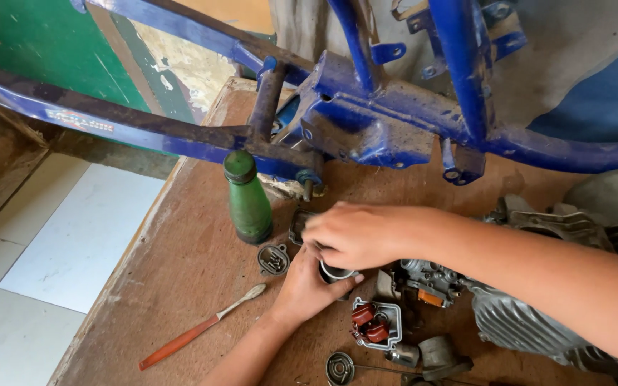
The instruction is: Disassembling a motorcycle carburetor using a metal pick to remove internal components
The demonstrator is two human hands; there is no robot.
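Silver metal cup (336, 272) sits on the wooden bench (194, 264), held between both hands: the left hand (307, 286) wraps under it and the right hand (355, 232) curls over its top. Close by stand a green bottle (247, 200) and a toothbrush with an orange handle (202, 327), and a blue bike frame (366, 107) lies behind.

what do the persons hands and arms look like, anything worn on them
Both arms are bare as far as the picture shows: no sleeves, no gloves. The left hand comes in from the bottom edge with a slim forearm, the right hand from the right edge with a longer stretch of forearm in view. No watch, ring or bracelet shows on either wrist or on the visible fingers.
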